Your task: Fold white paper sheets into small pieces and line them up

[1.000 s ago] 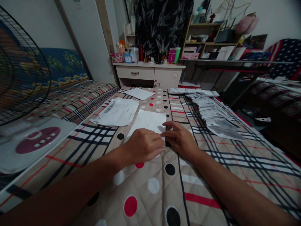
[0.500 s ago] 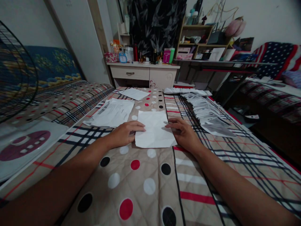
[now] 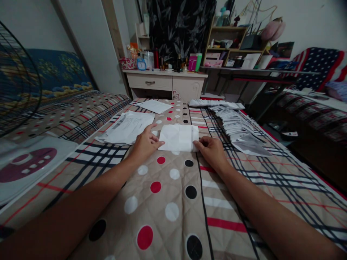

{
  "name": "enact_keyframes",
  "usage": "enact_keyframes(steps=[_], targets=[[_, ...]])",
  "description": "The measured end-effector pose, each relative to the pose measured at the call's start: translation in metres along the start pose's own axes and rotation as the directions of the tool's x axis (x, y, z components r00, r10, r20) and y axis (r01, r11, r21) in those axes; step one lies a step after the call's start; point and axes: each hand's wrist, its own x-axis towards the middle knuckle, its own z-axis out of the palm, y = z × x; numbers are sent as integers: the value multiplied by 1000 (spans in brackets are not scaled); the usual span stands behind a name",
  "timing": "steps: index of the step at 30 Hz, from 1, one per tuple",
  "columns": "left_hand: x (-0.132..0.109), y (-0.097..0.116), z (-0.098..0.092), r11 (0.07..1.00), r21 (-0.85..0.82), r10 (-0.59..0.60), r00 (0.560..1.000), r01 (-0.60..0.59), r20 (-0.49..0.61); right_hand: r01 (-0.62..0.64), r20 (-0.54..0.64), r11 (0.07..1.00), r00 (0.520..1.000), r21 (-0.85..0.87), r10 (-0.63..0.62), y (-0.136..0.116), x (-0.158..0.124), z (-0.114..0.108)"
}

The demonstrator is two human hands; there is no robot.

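A sheet of white paper (image 3: 178, 138) is bent over on itself above the patterned bedspread (image 3: 162, 202), its near edge lifted toward the far one. My left hand (image 3: 145, 142) pinches its left near corner between thumb and fingers. At the right near corner, my right hand (image 3: 210, 148) grips the sheet the same way. Just beyond my left hand lies a stack of printed papers (image 3: 130, 126). To the right of my right hand, a long row of folded papers (image 3: 235, 124) overlaps in a fanned line.
Another white sheet (image 3: 155, 106) lies at the bed's far end. A white bag with a purple print (image 3: 32, 164) rests at the left, near a wire fan guard (image 3: 20, 79). Past the bed stands a white dresser (image 3: 151, 82) with bottles and boxes on top.
The sheet lay flat and open between my hands; now its near part is raised and folded away from me. Both hands have closed on its near corners.
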Motion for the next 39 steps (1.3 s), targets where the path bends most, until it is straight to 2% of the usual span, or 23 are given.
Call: enact_keyframes(steps=[2, 5, 7, 9, 10, 12, 14, 15, 16, 18, 22, 25, 28, 32, 34, 36, 37, 39], targets=[[0, 1, 1, 993, 113, 39, 999, -37, -12, 14, -20, 994, 1000, -113, -16, -1, 2, 1], [-2, 6, 1, 911, 343, 239, 971, -230, 17, 27, -36, 970, 999, -240, -37, -1, 1, 2], [-5, 10, 3, 811, 422, 402, 910, -406, 103, 71, -72, 944, 992, -321, -99, -3, -2, 4], [-7, 15, 9, 737, 384, 499, 831, -556, 246, 200, -53, 911, 971, -361, -235, -6, -5, 6], [-9, 17, 12, 721, 334, 514, 792, -607, 329, 293, 0, 890, 950, -348, -313, -9, -7, 7], [-11, 21, 18, 716, 244, 494, 722, -654, 485, 480, 180, 840, 877, -253, -446, -13, -10, 11], [-13, 24, 22, 712, 218, 457, 676, -668, 578, 569, 359, 808, 794, -155, -491, -17, -10, 15], [-14, 25, 23, 705, 227, 444, 668, -672, 598, 574, 425, 807, 770, -138, -475, -18, -10, 16], [-14, 25, 24, 699, 246, 430, 670, -671, 605, 561, 471, 814, 764, -148, -441, -19, -9, 18], [-11, 23, 22, 703, 300, 376, 695, -645, 613, 511, 509, 834, 785, -210, -353, -19, -5, 20], [4, 11, 18, 734, 470, 162, 799, -490, 579, 452, 499, 829, 829, -330, -253, -15, 8, 24], [14, 2, 17, 718, 582, 88, 880, -381, 467, 345, 401, 819, 903, -460, -155, -9, 19, 27], [14, -3, 17, 688, 641, 94, 917, -342, 388, 186, 256, 812, 966, -553, -47, -1, 25, 27], [7, -3, 15, 655, 672, 153, 931, -347, 332, 64, 77, 808, 997, -586, -24, 4, 24, 21], [5, -2, 13, 667, 651, 212, 930, -362, 299, 52, 8, 819, 998, -572, -58, 2, 20, 17], [4, -2, 12, 696, 567, 314, 897, -440, 311, 166, 25, 856, 984, -489, -176, -3, 14, 14], [3, -1, 12, 706, 500, 366, 863, -501, 348, 266, 75, 867, 963, -421, -258, -6, 11, 13], [2, 2, 13, 701, 363, 435, 771, -614, 465, 456, 237, 846, 885, -276, -400, -14, 4, 13]])
